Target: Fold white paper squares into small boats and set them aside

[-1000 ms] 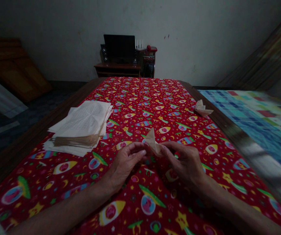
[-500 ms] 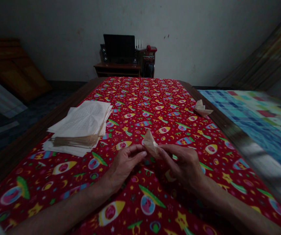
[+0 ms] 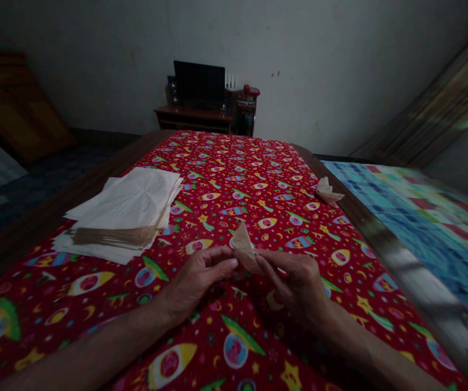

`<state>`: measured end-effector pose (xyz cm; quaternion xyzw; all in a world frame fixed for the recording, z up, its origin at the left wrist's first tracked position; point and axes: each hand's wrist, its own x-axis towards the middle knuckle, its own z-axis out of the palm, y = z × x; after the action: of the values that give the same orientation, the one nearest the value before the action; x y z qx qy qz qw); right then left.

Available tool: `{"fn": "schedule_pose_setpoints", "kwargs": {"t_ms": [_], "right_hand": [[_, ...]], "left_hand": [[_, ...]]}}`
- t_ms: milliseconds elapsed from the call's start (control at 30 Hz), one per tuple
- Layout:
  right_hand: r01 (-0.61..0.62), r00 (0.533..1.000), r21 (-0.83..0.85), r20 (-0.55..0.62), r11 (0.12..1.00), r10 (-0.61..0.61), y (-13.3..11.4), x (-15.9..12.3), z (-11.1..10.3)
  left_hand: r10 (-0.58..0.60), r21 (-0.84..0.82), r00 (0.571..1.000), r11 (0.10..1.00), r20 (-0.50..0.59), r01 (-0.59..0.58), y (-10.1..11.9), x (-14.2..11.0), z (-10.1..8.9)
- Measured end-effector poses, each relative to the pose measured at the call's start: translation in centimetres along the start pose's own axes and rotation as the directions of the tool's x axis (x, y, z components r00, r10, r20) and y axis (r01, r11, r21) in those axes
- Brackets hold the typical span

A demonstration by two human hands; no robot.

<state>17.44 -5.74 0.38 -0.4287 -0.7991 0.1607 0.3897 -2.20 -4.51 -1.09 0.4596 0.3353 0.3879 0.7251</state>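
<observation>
Between my two hands, just above the red patterned tablecloth, is a folded piece of paper with a pointed tip standing up. My left hand pinches its left side between thumb and forefinger. From the other side, my right hand grips the paper's lower right edge with thumb and fingers. A second folded paper shape, boat-like with a raised middle, lies near the table's right edge. To the left rests a stack of loose paper sheets, the top one creased from its centre.
The table's brown wooden border runs along both sides. Against the far wall stand a dark monitor and speakers on a low stand. A bed with a blue checked cover is at the right, a wooden cabinet at the left.
The camera view has turned slightly, shifting the scene. Both hands keep their hold on the folded paper, which has tilted only a little.
</observation>
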Motion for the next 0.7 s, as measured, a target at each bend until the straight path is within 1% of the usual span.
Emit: {"fn": "schedule_pose_setpoints", "kwargs": {"t_ms": [67, 200, 333, 467, 533, 600, 633, 667, 700], "right_hand": [[0.000, 1.000, 0.012, 0.011, 1.000, 0.000, -0.1, 0.1, -0.1], [-0.041, 0.999, 0.036, 0.000, 0.999, 0.041, -0.1, 0.3, -0.4], [-0.123, 0.992, 0.104, -0.025, 0.987, 0.127, 0.2, 0.4, -0.5], [-0.184, 0.983, 0.144, 0.008, 0.972, 0.185, 0.6, 0.4, -0.6], [-0.216, 0.976, 0.151, 0.009, 0.965, 0.217, 0.8, 0.5, -0.8], [-0.235, 0.971, 0.139, -0.016, 0.962, 0.240, 1.5, 0.9, -1.8], [-0.233, 0.970, 0.121, -0.041, 0.965, 0.239, 2.1, 1.3, -2.6], [-0.228, 0.969, 0.085, -0.075, 0.970, 0.235, 2.9, 1.8, -3.8], [-0.229, 0.961, 0.041, -0.150, 0.973, 0.233, 4.0, 2.5, -5.2]], "left_hand": [[0.001, -0.004, 1.000, 1.000, 0.020, -0.001, 0.1, -0.1, 0.0], [-0.010, -0.022, 1.000, 1.000, -0.004, 0.010, 0.2, -0.1, 0.0], [0.008, 0.005, 0.998, 1.000, 0.068, -0.008, 0.4, -0.2, 0.0], [0.028, 0.069, 0.995, 0.997, 0.095, -0.035, 0.6, -0.2, 0.1], [0.032, 0.071, 0.994, 0.997, 0.107, -0.040, 0.6, -0.1, 0.2], [0.032, 0.045, 0.994, 0.998, 0.103, -0.037, 0.3, 0.0, 0.1], [0.033, 0.028, 0.995, 0.999, 0.095, -0.036, 0.2, 0.1, 0.0], [0.031, 0.014, 0.996, 0.999, 0.086, -0.033, 0.0, 0.1, 0.0], [0.030, 0.006, 0.996, 1.000, 0.079, -0.030, -0.1, 0.1, -0.1]]}}
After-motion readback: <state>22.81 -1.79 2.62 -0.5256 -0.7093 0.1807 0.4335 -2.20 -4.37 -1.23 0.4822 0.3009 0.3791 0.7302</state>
